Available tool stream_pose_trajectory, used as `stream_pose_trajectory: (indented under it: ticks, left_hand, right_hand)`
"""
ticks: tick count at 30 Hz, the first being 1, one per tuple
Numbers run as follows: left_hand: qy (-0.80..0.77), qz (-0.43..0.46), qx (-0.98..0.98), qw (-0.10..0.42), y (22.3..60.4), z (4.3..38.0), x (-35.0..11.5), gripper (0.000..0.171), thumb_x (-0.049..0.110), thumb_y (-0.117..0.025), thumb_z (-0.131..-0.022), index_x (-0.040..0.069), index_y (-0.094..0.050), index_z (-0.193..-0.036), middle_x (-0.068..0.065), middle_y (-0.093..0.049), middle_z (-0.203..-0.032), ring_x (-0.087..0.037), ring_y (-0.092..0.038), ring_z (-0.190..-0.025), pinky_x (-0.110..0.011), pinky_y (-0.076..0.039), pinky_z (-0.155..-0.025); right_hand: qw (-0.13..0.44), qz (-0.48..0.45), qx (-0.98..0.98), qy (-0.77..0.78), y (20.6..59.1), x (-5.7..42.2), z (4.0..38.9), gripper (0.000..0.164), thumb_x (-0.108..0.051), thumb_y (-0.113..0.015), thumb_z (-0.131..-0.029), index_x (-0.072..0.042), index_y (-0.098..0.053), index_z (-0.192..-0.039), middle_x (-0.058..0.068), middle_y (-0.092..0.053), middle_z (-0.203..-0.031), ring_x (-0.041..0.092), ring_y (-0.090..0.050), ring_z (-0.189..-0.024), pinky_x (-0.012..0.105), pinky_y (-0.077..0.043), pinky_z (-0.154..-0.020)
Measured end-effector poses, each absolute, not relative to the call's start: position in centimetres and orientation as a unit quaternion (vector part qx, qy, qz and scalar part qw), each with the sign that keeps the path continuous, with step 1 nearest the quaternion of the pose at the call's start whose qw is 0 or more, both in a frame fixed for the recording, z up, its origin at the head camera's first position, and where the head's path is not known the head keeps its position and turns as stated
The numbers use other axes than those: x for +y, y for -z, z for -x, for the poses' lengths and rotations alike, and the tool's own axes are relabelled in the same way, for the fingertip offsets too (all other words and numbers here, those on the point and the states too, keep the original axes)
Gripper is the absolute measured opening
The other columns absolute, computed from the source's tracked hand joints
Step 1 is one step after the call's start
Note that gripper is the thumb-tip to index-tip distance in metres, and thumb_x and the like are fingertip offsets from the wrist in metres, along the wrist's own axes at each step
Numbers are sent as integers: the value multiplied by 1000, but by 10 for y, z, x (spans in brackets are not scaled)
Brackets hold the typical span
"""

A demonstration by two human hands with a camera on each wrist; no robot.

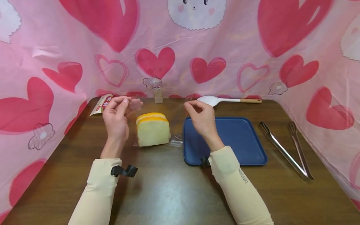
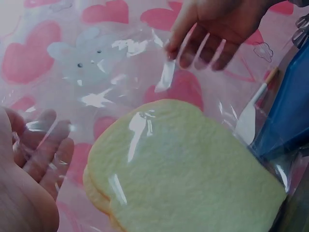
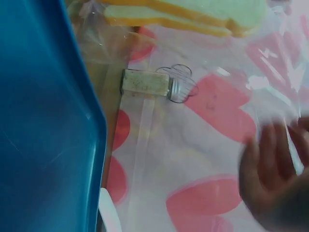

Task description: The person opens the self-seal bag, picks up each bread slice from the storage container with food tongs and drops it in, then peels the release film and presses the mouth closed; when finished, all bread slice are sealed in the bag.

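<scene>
Two slices of bread [image 1: 153,134] with orange-yellow crusts stand upright inside a clear plastic bag [image 1: 176,141]. My left hand [image 1: 116,120], to the left of the bread, pinches the bag's film between thumb and forefinger. Its other fingers spread behind the film. To the right, my right hand [image 1: 203,120] pinches the opposite side of the bag with thumb and fingertips, above the edge of a blue tray [image 1: 239,140]. In the left wrist view the film stretches with bright glints above the bread [image 2: 183,164] towards the right hand [image 2: 212,36].
Behind the bread stands a small seasoning jar [image 1: 158,93]. A printed packet [image 1: 102,104] lies at the back left. A white spoon with a wooden handle [image 1: 229,100] rests behind the tray, and metal tongs [image 1: 287,153] lie spread at the right. A heart-patterned cloth [image 1: 180,40] surrounds the table.
</scene>
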State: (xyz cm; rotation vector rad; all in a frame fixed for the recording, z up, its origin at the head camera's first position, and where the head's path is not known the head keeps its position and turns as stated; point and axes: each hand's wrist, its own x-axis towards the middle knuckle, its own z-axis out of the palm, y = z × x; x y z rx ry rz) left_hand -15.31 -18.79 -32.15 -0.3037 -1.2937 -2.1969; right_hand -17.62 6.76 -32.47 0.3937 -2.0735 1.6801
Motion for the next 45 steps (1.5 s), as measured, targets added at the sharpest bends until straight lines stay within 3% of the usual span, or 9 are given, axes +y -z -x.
stream_pose_trajectory:
  ticks: [5,8,12,15,20,25,30,36,45]
  left_hand:
    - [810,101,-492,304,320,153,-182,10,3,-63,-104,-2,-72,-104,-11,-82,-93,-23,-82,-83,-35,-66,-78]
    - [800,100,-503,312,319,153,-179,15,4,-64,-104,-7,-71,-110,-10,-82,-96,-23,-82,-85,-36,-65,-80]
    - [793,102,-511,315,319,153,-177,23,3,-62,-104,-14,-68,-118,-8,-83,-96,-22,-82,-85,-37,-65,-83]
    - [791,107,-512,318,319,152,-176,20,-1,-59,-104,-13,-70,-117,-7,-82,-95,-19,-81,-86,-35,-65,-83]
    - [771,116,-534,327,319,150,-174,22,-5,-58,-103,-2,-77,-113,-1,-82,-93,-11,-79,-85,-27,-64,-78]
    - [736,102,-578,339,318,146,-172,23,-3,-61,-102,5,-79,-113,8,-79,-90,-3,-71,-77,-19,-60,-72]
    - [724,121,-591,334,318,144,-171,24,-3,-60,-103,6,-78,-116,9,-80,-97,-3,-72,-82,-20,-61,-74]
    - [721,146,-586,339,321,143,-172,25,-5,-58,-103,5,-78,-116,7,-81,-107,-5,-74,-90,-21,-61,-80]
    - [640,148,-648,386,326,142,-172,20,-4,-59,-104,-15,-68,-118,23,-75,-103,2,-66,-87,-17,-55,-80]
  right_hand:
    - [426,-178,-693,-554,316,52,160,14,-6,-74,-94,2,-76,-105,17,-66,-84,14,-58,-69,17,-50,-65]
    - [469,-267,-667,-513,302,34,147,10,-3,-75,-93,4,-76,-100,16,-69,-81,20,-60,-65,23,-52,-61]
    - [439,-360,-692,-446,287,7,143,13,-5,-79,-92,4,-77,-102,14,-73,-84,20,-63,-68,26,-57,-64]
    - [401,-385,-732,-394,281,-9,146,18,-9,-80,-93,2,-78,-107,11,-72,-85,17,-64,-71,22,-57,-67]
    - [360,-392,-782,-324,271,-27,154,23,-17,-78,-97,-5,-78,-116,6,-77,-95,15,-68,-80,20,-57,-73]
    - [356,-394,-796,-291,262,-35,162,26,-24,-74,-100,-8,-79,-120,5,-82,-108,16,-76,-92,24,-61,-81]
    - [340,-396,-809,-272,256,-36,166,26,-25,-74,-100,-10,-80,-120,4,-81,-110,17,-76,-97,27,-61,-84]
    - [313,-392,-824,-261,252,-34,164,24,-25,-75,-100,-11,-81,-118,4,-79,-105,16,-73,-91,27,-60,-82]
    - [253,-399,-844,-252,242,-30,159,22,-24,-75,-100,-10,-81,-115,3,-77,-103,17,-71,-91,28,-57,-84]
